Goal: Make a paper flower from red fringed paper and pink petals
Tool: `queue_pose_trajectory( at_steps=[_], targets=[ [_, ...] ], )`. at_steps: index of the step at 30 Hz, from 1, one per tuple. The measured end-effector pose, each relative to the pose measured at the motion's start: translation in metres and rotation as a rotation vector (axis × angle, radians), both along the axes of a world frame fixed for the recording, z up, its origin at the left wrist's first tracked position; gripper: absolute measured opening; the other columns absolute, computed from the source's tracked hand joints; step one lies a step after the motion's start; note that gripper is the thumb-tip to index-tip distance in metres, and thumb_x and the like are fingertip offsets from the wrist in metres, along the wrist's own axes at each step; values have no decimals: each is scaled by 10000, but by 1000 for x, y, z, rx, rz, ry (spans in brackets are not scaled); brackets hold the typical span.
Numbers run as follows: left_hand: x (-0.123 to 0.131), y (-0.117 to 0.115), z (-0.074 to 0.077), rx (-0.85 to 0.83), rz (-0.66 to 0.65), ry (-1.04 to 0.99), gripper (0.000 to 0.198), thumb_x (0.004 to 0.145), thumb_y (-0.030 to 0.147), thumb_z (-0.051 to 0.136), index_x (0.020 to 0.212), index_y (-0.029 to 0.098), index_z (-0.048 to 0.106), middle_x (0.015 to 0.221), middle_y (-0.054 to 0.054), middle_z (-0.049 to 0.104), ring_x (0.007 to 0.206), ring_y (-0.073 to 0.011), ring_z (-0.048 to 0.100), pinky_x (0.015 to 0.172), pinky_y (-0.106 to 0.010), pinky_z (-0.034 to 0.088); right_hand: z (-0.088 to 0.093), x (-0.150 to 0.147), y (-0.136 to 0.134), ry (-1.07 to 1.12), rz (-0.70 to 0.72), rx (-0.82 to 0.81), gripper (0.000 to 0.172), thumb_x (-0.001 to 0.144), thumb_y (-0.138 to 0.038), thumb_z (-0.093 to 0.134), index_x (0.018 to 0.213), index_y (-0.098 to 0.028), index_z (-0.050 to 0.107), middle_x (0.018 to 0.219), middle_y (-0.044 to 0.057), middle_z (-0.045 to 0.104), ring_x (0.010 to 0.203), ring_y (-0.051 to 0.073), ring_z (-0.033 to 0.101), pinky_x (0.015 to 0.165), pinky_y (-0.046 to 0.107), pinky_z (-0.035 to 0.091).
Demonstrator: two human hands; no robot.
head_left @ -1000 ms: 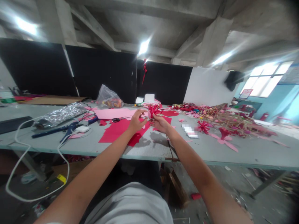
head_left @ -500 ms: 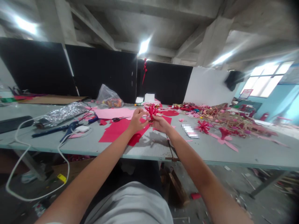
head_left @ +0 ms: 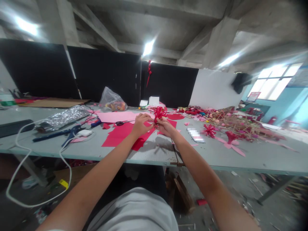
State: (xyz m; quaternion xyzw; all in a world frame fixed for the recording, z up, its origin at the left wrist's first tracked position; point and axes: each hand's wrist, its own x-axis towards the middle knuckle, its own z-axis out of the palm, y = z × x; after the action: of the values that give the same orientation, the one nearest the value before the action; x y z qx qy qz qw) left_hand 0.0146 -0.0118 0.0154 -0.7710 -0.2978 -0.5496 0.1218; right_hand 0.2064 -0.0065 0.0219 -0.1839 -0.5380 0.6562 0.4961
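A red flower of thin curled strips (head_left: 159, 112), looking like paper, is held up over the table's middle. My right hand (head_left: 166, 127) pinches its base from the right, thumb and fingers closed. My left hand (head_left: 143, 124) comes in from the left with bent fingers closed at the same base; the exact fingertip contact is small and partly hidden. Beneath my left hand lie red paper sheets (head_left: 117, 136). Scissors (head_left: 119, 123) rest beyond them, beside a pink sheet (head_left: 115, 116).
A blue glue gun (head_left: 72, 133) with a white cable and a foil roll (head_left: 64, 118) lie at left. A clear plastic bag (head_left: 110, 99) stands behind. To the right are a phone-like flat object (head_left: 195, 135), another red flower (head_left: 209, 131) and a heap of dried stems (head_left: 238, 122).
The flower has shifted slightly right, and its strips fan out more. My left fingers have lowered and closed in at its base. My right hand has barely moved.
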Motion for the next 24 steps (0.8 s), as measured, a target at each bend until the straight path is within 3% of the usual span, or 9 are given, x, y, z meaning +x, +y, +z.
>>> queue_pose_trajectory(
  at_steps=[7, 24],
  targets=[
    [0, 0, 0, 25, -11, -29, 29, 825, 271, 757, 842, 251, 770, 876, -24, 769, 888, -240, 633, 884, -433, 431, -1, 1, 1, -1, -16, 18, 349, 658, -382, 949, 791, -214, 674, 777, -17, 680, 788, 154, 633, 755, 298, 500],
    [1, -3, 0, 51, -7, -63, 49, 848, 269, 733, 831, 253, 776, 864, -22, 769, 854, -233, 634, 876, -441, 440, 2, -1, -4, -7, -8, 31, 328, 665, -403, 951, 799, -217, 717, 794, -12, 680, 791, 148, 627, 739, 282, 511]
  ],
)
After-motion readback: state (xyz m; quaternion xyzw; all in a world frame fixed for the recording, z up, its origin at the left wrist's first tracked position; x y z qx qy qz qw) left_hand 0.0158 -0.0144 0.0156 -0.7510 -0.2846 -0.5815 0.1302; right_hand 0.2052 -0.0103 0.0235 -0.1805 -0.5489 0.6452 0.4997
